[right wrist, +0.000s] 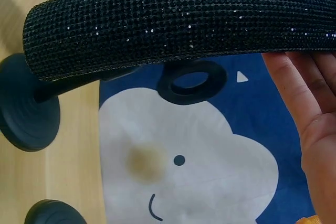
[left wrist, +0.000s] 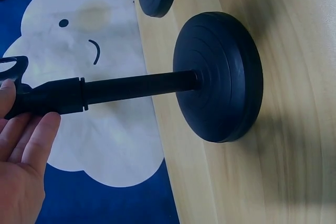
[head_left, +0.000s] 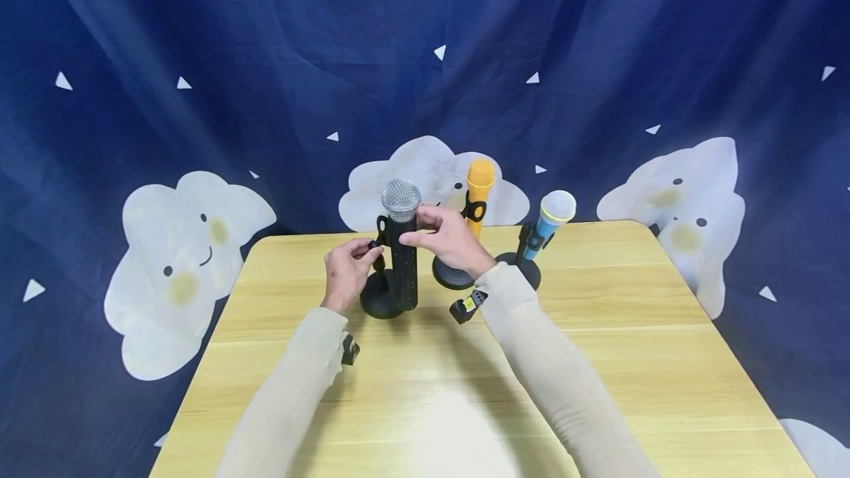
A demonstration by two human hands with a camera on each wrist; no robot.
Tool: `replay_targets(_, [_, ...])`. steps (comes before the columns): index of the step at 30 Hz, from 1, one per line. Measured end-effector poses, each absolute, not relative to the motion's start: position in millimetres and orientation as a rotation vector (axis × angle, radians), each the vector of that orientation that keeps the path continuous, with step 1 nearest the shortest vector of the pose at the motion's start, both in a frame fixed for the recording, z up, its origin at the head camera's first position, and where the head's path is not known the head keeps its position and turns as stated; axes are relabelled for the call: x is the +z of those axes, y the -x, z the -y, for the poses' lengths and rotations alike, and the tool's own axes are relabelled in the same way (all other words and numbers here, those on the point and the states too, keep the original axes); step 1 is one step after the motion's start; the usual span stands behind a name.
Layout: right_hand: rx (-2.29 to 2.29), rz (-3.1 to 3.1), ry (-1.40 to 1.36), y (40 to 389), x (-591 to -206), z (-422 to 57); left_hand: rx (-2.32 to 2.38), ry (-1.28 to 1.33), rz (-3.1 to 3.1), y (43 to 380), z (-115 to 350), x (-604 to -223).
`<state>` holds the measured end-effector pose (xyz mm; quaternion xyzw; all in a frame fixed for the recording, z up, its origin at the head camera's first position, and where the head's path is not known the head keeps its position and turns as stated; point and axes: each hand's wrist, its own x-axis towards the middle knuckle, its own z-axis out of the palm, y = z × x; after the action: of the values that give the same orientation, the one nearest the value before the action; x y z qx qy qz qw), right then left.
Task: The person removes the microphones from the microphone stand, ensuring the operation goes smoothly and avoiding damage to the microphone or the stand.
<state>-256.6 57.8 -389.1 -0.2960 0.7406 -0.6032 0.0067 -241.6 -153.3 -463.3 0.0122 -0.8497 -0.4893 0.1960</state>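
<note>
A black microphone (head_left: pixel 406 271) with a glittery studded body and silver mesh head stands nearly upright in the head view. My right hand (head_left: pixel 453 238) holds it near the top, thumb on one side and fingers on the other. Beside it is a black desk stand (left wrist: pixel 142 88) with a round base (left wrist: pixel 220 77) on the table. My left hand (head_left: pixel 345 271) pinches that stand near its top, just below the clip. In the right wrist view the clip's ring (right wrist: pixel 218 82) shows beside the microphone's body (right wrist: pixel 157 24); whether the two touch I cannot tell.
Behind and to the right stand a yellow-orange microphone (head_left: pixel 481 174) and a blue microphone (head_left: pixel 547 226) with a white head, each held in a black stand. The wooden table (head_left: pixel 631 360) ends at a dark blue curtain (head_left: pixel 398 35) with clouds.
</note>
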Motion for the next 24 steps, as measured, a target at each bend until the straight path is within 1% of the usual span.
replay_targets(24, [-1.856,-2.259,0.663,246.1,-444.4,-56.2,-1.437,-0.016,2.426,275.3,156.3,-459.6])
